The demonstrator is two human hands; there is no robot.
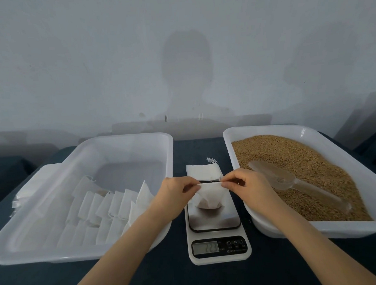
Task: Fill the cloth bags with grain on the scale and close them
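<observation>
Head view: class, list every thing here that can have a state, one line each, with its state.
Scale: switched on, digits blurred.
Cloth bag: on the scale, partly filled.
Left hand, right hand: each pinching the bag's top edge.
Scoop: lying idle on the grain.
Right tray: holding grain.
Left tray: holding rows of bags.
Spare bags: flat, stacked beyond the scale.

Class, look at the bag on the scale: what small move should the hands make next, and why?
Probably pull the bag shut at its mouth. The left hand and right hand pinch its top edge flat, its bottom sags full on the scale, and the scoop lies in the grain.
</observation>
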